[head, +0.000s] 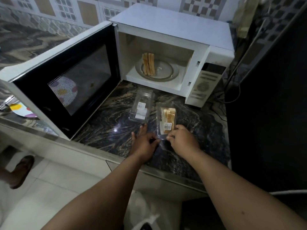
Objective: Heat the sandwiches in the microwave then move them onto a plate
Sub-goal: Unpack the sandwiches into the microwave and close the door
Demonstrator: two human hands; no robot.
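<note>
A white microwave [174,24] stands on the dark marble counter with its door [63,80] swung wide to the left. Inside, sandwiches [148,63] stand on edge on the glass turntable [166,72]. In front of it lie an empty clear plastic pack [141,107] and a clear sandwich pack [167,117] with sandwiches inside. My left hand [143,144] and my right hand [182,140] both pinch the near end of the sandwich pack. A spotted plate [20,109] lies at the far left behind the door.
A dark appliance [269,113] stands close on the right, with cables [232,95] running down beside the microwave. The counter's front edge [166,173] runs below my wrists. A foot in a sandal [21,171] is on the tiled floor at left.
</note>
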